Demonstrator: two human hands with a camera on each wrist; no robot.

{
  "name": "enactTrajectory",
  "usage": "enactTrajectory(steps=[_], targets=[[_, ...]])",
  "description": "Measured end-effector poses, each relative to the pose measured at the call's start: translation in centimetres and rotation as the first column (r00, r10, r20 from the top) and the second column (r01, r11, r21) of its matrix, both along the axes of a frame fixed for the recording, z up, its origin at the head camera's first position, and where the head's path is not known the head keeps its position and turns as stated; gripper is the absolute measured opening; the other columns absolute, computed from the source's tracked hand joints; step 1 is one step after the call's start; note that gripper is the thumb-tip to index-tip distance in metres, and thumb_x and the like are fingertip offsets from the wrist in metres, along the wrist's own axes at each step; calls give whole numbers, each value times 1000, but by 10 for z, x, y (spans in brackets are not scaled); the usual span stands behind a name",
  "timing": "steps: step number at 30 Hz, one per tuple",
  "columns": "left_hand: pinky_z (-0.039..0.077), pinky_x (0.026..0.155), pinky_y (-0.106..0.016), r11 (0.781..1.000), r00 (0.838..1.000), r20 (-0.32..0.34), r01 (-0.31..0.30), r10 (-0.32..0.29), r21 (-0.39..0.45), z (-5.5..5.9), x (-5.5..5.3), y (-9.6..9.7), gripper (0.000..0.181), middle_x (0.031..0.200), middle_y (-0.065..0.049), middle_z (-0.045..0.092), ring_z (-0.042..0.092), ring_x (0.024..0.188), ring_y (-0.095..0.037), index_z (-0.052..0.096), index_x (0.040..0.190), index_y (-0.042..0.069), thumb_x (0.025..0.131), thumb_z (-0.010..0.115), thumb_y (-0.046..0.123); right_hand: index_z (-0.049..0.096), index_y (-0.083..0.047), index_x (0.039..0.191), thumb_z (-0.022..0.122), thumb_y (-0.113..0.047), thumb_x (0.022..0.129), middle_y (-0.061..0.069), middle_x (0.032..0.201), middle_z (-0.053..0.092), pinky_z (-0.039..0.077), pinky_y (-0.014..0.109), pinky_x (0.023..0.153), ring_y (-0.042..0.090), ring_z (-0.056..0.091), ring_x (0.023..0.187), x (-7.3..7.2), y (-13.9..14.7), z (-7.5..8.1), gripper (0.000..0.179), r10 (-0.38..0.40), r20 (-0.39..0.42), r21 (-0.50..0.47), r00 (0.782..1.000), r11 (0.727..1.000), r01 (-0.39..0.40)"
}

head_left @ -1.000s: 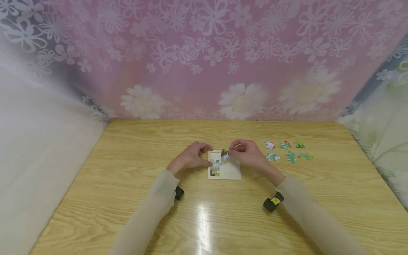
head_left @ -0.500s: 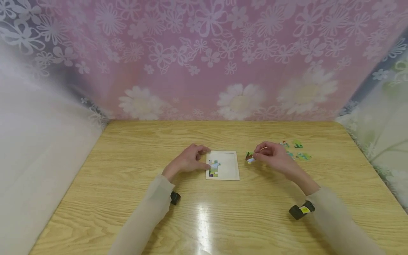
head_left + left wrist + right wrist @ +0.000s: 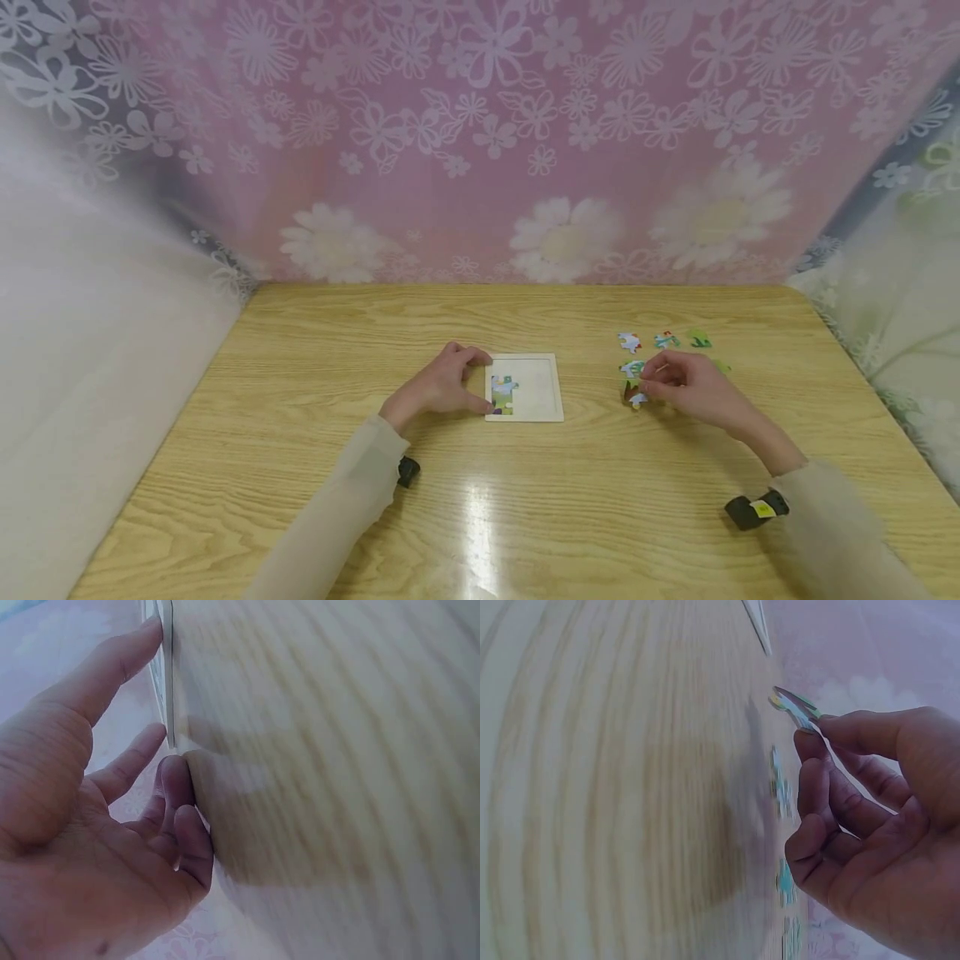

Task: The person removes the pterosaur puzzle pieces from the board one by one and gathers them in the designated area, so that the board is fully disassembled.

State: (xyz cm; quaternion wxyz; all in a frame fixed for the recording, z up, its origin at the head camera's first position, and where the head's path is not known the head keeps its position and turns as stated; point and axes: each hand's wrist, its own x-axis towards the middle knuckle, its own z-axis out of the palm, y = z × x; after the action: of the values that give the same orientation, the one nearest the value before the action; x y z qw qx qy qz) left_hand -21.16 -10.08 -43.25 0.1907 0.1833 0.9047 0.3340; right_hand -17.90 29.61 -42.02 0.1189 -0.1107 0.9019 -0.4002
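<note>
My left hand (image 3: 441, 383) rests at the left edge of a pale square puzzle tray (image 3: 536, 417). Its thumb (image 3: 124, 656) and index finger touch the tray's edge, with the other fingers bent on the table. Joined puzzle pieces (image 3: 502, 398) in green and light blue lie in the tray's lower left part. Off to the right, my right hand (image 3: 693, 387) pinches a puzzle piece (image 3: 636, 400) of brown, green and light blue between thumb and fingertips. In the right wrist view this piece (image 3: 795, 709) is held tilted above the table.
Loose puzzle pieces lie in two rows at the right: a white and red one (image 3: 630, 342), a teal and red one (image 3: 666, 340), and a green one (image 3: 700, 338) at the back. My right hand partly covers the front row. A flowered pink cloth (image 3: 450, 167) hangs behind the wooden table (image 3: 337, 333).
My right hand has carried the puzzle piece from over the tray rightward to the loose pieces. My left hand stays at the tray's left edge, its thumb slightly lower.
</note>
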Motion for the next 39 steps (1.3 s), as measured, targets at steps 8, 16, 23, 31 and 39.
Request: enactTrajectory(steps=[8, 16, 23, 31, 39], targets=[[42, 93, -41, 1000, 1000, 22, 12, -12, 10, -3, -4, -2, 72, 129, -6, 45, 43, 109, -23, 53, 143, 21, 82, 88, 35, 66, -8, 111, 68, -26, 100, 8, 98, 72, 51, 27, 69, 12, 66, 82, 0, 11, -9, 22, -25, -29, 93, 999, 995, 27], [40, 91, -41, 999, 999, 45, 16, -17, 37, -5, -6, -3, 71, 130, -6, 45, 41, 107, -22, 53, 142, 22, 81, 88, 32, 67, -9, 110, 68, -27, 100, 5, 93, 73, 49, 26, 69, 11, 65, 79, -3, 12, -16, 21, -36, -48, 122, 998, 992, 42], [39, 90, -41, 999, 998, 54, 19, -21, 46, -4, -6, -3, 71, 128, -6, 44, 40, 105, -22, 53, 142, 21, 82, 88, 32, 68, -9, 111, 67, -27, 101, 4, 93, 72, 47, 26, 69, 10, 63, 79, -4, 11, -18, 21, -30, -61, 145, 998, 989, 38], [37, 90, -41, 998, 998, 56, 25, -28, 54, -4, -6, -4, 71, 128, -7, 43, 40, 104, -22, 52, 143, 20, 83, 87, 32, 69, -9, 113, 66, -26, 101, 5, 94, 72, 49, 26, 65, 11, 64, 78, -2, 5, -12, 21, -13, -127, 155, 992, 987, 33], [38, 94, -42, 998, 998, 51, 27, -30, 50, -5, -6, -4, 72, 130, -7, 43, 41, 110, -22, 51, 143, 22, 82, 87, 33, 69, -10, 120, 68, -27, 100, 7, 102, 73, 53, 28, 69, 18, 69, 87, -3, -21, -6, 26, 21, -192, 88, 981, 996, -4]])
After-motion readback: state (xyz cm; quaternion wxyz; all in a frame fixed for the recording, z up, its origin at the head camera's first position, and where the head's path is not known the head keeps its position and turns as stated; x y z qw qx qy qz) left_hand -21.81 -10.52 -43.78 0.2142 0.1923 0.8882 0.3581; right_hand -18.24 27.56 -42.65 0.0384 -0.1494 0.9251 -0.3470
